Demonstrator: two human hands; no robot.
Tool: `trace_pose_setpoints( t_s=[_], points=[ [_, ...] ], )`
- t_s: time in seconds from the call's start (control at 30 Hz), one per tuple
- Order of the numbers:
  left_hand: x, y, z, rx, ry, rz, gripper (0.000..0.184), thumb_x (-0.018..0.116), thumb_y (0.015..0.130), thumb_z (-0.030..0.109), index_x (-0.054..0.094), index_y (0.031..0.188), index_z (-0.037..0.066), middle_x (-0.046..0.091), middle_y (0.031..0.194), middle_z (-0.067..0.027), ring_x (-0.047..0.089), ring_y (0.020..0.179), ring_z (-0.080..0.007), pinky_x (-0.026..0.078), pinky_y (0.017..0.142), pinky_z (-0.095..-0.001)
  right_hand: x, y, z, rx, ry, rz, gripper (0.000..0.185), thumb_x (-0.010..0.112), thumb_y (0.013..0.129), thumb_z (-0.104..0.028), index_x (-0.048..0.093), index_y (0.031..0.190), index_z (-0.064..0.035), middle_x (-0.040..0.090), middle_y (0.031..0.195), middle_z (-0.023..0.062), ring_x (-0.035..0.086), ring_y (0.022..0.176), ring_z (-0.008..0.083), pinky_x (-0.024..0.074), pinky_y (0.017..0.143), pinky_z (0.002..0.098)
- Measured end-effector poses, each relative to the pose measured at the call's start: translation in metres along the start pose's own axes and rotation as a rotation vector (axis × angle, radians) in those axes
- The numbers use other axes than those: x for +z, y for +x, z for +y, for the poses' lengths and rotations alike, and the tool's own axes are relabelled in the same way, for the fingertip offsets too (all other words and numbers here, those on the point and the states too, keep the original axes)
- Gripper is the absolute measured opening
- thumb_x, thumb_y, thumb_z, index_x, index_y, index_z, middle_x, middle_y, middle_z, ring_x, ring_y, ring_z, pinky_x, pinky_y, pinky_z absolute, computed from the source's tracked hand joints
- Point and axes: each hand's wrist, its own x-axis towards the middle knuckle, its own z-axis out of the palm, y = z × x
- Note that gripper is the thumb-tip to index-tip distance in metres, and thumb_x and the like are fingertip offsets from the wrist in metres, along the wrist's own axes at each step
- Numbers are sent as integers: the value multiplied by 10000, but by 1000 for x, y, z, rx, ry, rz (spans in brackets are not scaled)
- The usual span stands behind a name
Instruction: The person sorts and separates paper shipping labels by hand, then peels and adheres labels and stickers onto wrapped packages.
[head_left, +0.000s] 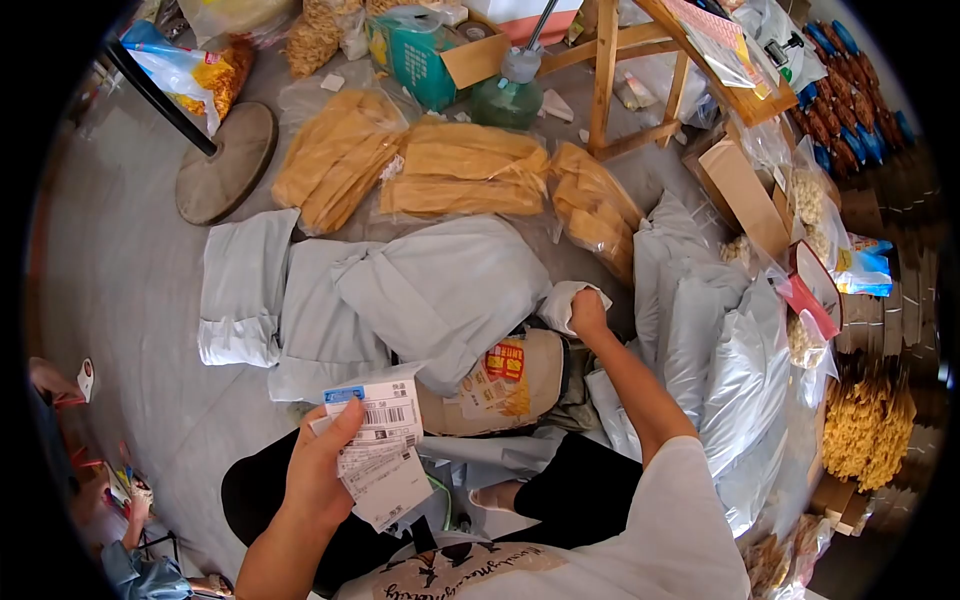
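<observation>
My left hand (pixel 322 465) is closed around several printed shipping labels (pixel 385 415), thumb on top, barcodes facing up. Stretched forward, my right hand (pixel 588 315) is closed on a crumpled grey-white plastic bag (pixel 558 303). Whether that bag joins the large grey mailing bag (pixel 450 285) beside it, I cannot tell. More grey mailing bags (pixel 325 310) lie to the left. Below them, in front of my knees, is a tan container (pixel 545 380) with red-and-yellow printed packaging (pixel 503 372) in it.
Clear bags of yellow-brown flat strips (pixel 465 165) line the floor ahead. Filled silver-grey mailers (pixel 740 370) are heaped at right, near an open cardboard box (pixel 745 195). A round stand base (pixel 228 165) and a wooden frame (pixel 605 75) stand further off. Another person (pixel 140 540) sits at lower left.
</observation>
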Motion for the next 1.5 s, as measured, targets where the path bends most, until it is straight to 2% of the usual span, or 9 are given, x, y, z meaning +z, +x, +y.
trace_pose_setpoints(
  t_s=[0.13,0.6,0.83,0.93,1.23,1.3,1.37,1.43,1.5],
  points=[
    [0,0,0,9,5,2,402,520,854,307,523,1035,-52,603,939,-248,633,800,-282,522,704,-364,2,2,10,-70,47,119,105,553,669,-31,648,703,-1,612,778,213,616,756,336,504,672,398],
    [2,0,0,-6,-9,3,388,532,852,297,519,1036,-44,608,927,-241,635,810,-278,526,701,-364,-17,6,14,-262,-272,-161,127,552,670,-73,658,722,-27,628,800,177,627,741,296,508,683,370],
    [3,-1,1,2,-13,-1,384,530,853,293,521,1035,-44,610,921,-239,636,806,-277,525,700,-362,-29,4,24,-453,-305,-99,130,536,696,-84,648,714,-20,628,812,173,625,755,299,509,680,381],
    [3,-1,0,-9,1,-20,390,530,852,298,522,1036,-47,610,926,-237,635,808,-274,525,698,-360,-29,-3,26,-507,-315,-70,166,505,721,-66,617,827,-7,611,872,173,619,788,305,509,678,385],
    [5,-6,2,11,23,-37,414,519,857,325,523,1042,-45,611,929,-227,633,803,-261,516,709,-353,-99,-60,30,-462,102,268,93,497,767,-38,486,858,-25,575,862,181,587,709,339,465,588,408],
    [4,-7,0,19,10,-77,401,509,863,321,523,1043,-38,613,929,-219,632,804,-254,516,709,-350,-121,-78,23,-73,353,323,46,493,825,-81,491,825,-36,590,781,180,574,696,376,469,598,416],
    [6,-9,0,22,14,-93,392,504,866,316,524,1043,-33,613,932,-215,631,805,-252,516,710,-349,-124,-86,27,-82,467,438,54,516,835,-64,502,810,-19,595,681,150,595,578,312,468,503,359],
    [9,-11,0,22,21,-108,384,500,868,312,524,1043,-29,613,934,-210,630,806,-250,516,712,-348,-139,-103,17,103,983,299,51,522,831,-46,513,812,0,594,649,105,590,477,198,429,400,288],
    [11,-12,-1,23,4,-140,378,500,869,305,521,1047,-28,613,937,-200,629,808,-251,516,717,-348,-139,-106,15,94,1008,207,80,510,845,-74,511,827,4,589,651,80,577,456,160,409,369,251]
  ],
)
